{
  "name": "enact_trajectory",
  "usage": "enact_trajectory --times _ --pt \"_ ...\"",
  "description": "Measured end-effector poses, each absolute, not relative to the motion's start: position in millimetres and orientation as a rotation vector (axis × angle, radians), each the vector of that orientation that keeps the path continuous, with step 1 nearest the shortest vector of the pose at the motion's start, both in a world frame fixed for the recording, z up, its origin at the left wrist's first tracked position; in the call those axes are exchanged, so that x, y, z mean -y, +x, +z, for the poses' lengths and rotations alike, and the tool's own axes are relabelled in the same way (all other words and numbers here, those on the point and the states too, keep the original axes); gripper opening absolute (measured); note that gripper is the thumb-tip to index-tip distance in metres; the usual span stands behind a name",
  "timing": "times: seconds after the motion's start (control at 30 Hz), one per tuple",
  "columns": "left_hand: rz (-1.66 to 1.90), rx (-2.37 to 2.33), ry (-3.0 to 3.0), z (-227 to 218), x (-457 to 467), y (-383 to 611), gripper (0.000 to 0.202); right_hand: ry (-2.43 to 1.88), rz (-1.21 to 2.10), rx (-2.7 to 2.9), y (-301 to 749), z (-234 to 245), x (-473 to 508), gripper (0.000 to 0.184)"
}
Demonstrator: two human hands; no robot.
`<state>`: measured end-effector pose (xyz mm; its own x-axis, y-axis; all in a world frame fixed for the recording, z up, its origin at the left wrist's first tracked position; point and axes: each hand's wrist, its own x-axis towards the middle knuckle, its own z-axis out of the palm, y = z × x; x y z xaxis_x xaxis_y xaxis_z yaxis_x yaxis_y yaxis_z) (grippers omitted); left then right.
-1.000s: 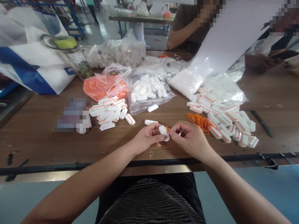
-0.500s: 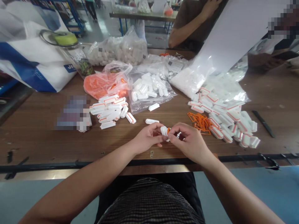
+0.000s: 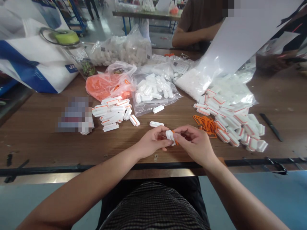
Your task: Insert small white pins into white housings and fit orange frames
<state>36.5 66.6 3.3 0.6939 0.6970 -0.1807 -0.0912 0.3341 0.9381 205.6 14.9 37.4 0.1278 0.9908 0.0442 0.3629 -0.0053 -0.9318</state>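
Observation:
Between the fingers of my left hand (image 3: 154, 140) is a small white plastic piece (image 3: 170, 136), held above the table near its front edge. My right hand (image 3: 193, 140) pinches an orange frame (image 3: 176, 140) against the white piece's right side; the fingers cover much of it. Just behind my left hand lies a single white piece (image 3: 156, 124). To the right of my right hand is a heap of thin orange rectangular frames (image 3: 206, 124), touching a large pile of white pieces with orange edging (image 3: 236, 123).
On the left lies another pile of white pieces (image 3: 112, 111). Behind are an orange bag (image 3: 100, 86), an open clear bag of white pieces (image 3: 153, 89) and a green-lidded bottle (image 3: 68, 38). A black knife-like tool (image 3: 271, 127) lies far right. A person (image 3: 199, 32) sits opposite.
The white piece has turned a little in my left hand, and my right fingers have shifted along the orange frame. The person opposite has lowered an arm.

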Motion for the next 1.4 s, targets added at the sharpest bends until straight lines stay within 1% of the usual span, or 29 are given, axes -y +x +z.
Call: enact_trajectory --times 0.13,0.4,0.53,0.67,0.93,1.2,1.4 --pt "0.570 -0.628 1.124 3.2 -65.7 36.8 0.031 -1.509 0.897 1.363 203.5 39.1 -13.2 0.013" --pt "0.564 -0.641 1.118 2.1 -66.3 36.9 0.036 -1.539 0.603 1.539 198.5 41.4 -5.0 0.013" --pt "0.557 -0.629 1.108 0.5 -66.5 36.3 0.037 -1.511 0.564 1.570 197.0 43.1 -3.9 0.012" --pt "0.558 -0.638 1.107 0.0 -66.3 36.5 0.036 -1.475 0.614 1.549 197.9 41.1 -3.9 0.010" --pt "0.572 -0.641 1.103 0.2 -65.7 37.4 0.033 -1.573 0.867 1.285 200.4 31.5 -6.8 0.017" --pt "0.587 -0.647 1.147 4.9 -62.5 37.6 0.030 -1.556 0.913 1.274 200.1 32.2 -7.7 0.017" --pt "0.624 -0.636 1.234 4.7 -59.9 37.2 0.026 -1.581 0.895 1.385 199.4 33.3 -10.4 0.016"
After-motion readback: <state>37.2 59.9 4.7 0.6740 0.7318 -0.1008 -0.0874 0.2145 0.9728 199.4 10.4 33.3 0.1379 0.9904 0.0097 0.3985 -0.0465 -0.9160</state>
